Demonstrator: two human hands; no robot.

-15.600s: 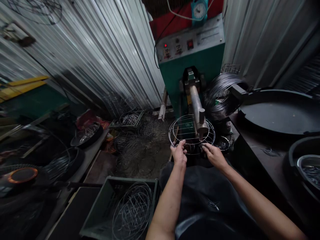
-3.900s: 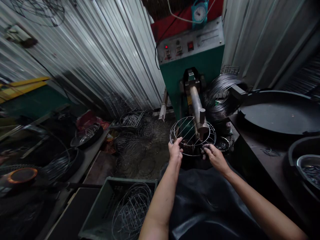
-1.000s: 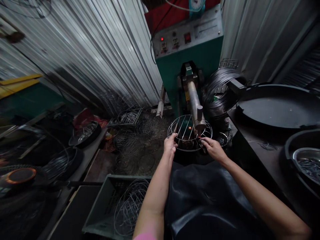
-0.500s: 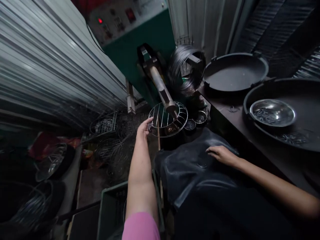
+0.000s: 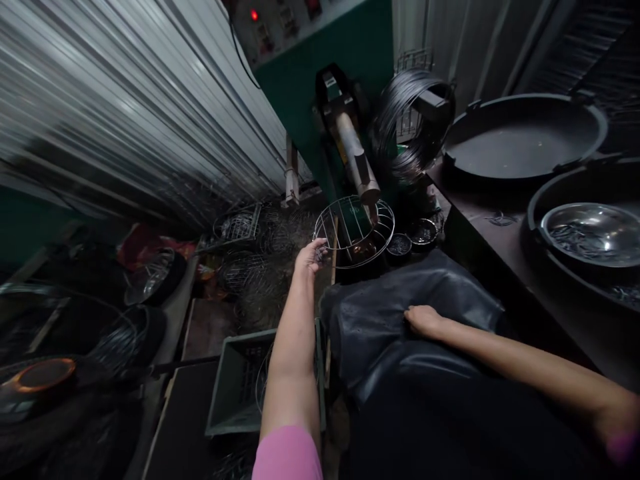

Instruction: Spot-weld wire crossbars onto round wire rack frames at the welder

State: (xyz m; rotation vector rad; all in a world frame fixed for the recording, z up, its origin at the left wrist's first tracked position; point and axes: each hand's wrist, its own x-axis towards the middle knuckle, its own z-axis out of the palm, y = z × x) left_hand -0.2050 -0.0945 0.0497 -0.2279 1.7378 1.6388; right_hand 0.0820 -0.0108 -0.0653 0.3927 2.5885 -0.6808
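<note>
My left hand grips the left rim of a round wire rack that sits under the metal arm of the green welding machine. My right hand rests on the black apron over my lap, fingers curled, with nothing visibly in it. A coil of dark wire hangs just right of the machine arm.
A green crate with wire rings stands by my left knee. Finished wire racks lie piled on the floor. On the right bench are black round trays and a steel bowl of small parts. Corrugated metal wall on the left.
My right hand has let go of the wire rack and dropped onto the apron. My left hand still holds the rack's rim. The view swung right, then partly back.
</note>
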